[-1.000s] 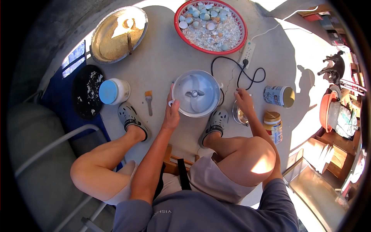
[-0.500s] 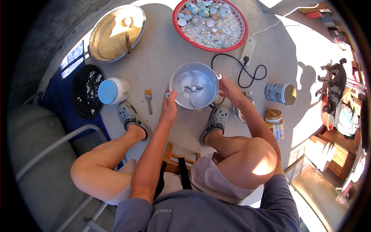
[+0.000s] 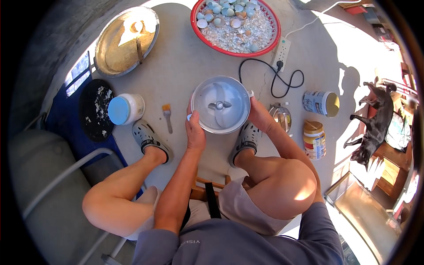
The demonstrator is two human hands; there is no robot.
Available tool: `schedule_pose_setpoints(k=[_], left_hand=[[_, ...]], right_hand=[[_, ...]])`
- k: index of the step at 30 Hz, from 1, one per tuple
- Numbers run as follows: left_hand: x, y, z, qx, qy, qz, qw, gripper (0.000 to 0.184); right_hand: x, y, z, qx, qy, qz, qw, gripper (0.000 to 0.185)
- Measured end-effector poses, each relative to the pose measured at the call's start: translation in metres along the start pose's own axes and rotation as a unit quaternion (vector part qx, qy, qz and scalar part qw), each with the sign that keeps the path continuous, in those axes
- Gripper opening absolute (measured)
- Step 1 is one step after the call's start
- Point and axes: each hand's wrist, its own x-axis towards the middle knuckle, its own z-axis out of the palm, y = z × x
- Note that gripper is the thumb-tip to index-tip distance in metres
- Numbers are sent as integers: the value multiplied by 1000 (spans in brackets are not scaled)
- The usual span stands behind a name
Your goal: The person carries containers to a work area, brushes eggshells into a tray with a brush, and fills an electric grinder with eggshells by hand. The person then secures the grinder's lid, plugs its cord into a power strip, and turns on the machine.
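A round silver grinder (image 3: 207, 95) with a two-winged metal blade at its bottom is between my two hands, its open top facing me. Pale residue coats the inside. My left hand (image 3: 195, 130) grips its near left side, thumb by the rim. On the right side, my right hand (image 3: 259, 115) is wrapped round the wall below a white latch; some fingers are hidden under it. Beside my right wrist, a clear round lid with metal clamps (image 3: 282, 118) lies on the floor. A flat brush with orange bristles (image 3: 167, 117) rests to the left.
Eggshells and crushed shell fill a red basin (image 3: 277, 35). A black cord runs near a white power strip (image 3: 282, 53). A metal basin (image 3: 106, 44), black tray (image 3: 90, 108), blue-lidded jar (image 3: 128, 109), tin (image 3: 314, 103) and brown-topped jar (image 3: 314, 140) stand around. A black dog (image 3: 382, 112) is at right.
The grinder has come slightly nearer my body, its opening turned more squarely up at me. My right hand has shifted lower along its side. The dog has moved nearer.
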Motion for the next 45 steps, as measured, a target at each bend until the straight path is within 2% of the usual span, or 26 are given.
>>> schedule_pose_setpoints(k=[2, 4, 6, 10, 14, 18, 23, 29, 31, 35, 37, 38, 40, 42, 44, 45], left_hand=[[7, 6, 3, -36, 11, -6, 999, 58], [14, 16, 1, -114, 56, -88, 988, 57], [25, 29, -1, -106, 46, -85, 990, 57], [42, 36, -10, -77, 8, -57, 995, 56], [53, 38, -12, -81, 31, -78, 993, 56], [74, 51, -10, -28, 6, -97, 995, 51], [87, 60, -11, 54, -3, -83, 995, 48], [93, 56, -21, 90, -40, -67, 993, 53], [90, 57, -21, 98, -49, -104, 988, 59], [91, 69, -33, 174, -103, -106, 974, 60], [96, 77, -41, 258, -181, -105, 943, 63], [100, 87, -40, 257, -192, -101, 942, 63], [102, 103, -41, 271, -296, -158, 902, 70], [107, 117, -38, 297, -334, -152, 882, 69], [110, 116, -46, 325, -364, -135, 863, 69], [108, 110, -48, 314, -343, -130, 876, 67]], right_hand=[[0, 2, 3, 13, -8, -3, 1000, 62], [-2, 1, 9, 26, -16, -5, 1000, 59], [-3, -3, 20, 9, -42, -46, 998, 57], [7, -3, 28, 10, -41, -68, 997, 56], [18, -10, 37, 20, -13, -75, 997, 56], [22, -30, 47, -32, 28, -62, 997, 58], [28, -36, 40, -47, 6, -54, 997, 62], [22, -44, 32, -60, 22, -87, 994, 68], [24, -48, 22, -89, 14, -104, 990, 70], [20, -70, 5, -142, 75, -113, 981, 61], [20, -85, 1, -190, 120, -129, 966, 50], [21, -97, 1, -191, 128, -137, 963, 50], [23, -112, -3, -354, 164, -163, 906, 49], [44, -131, -15, -401, 177, -154, 886, 51], [68, -153, -23, -612, 126, -165, 763, 54], [82, -166, -28, -645, 109, -160, 739, 59]])
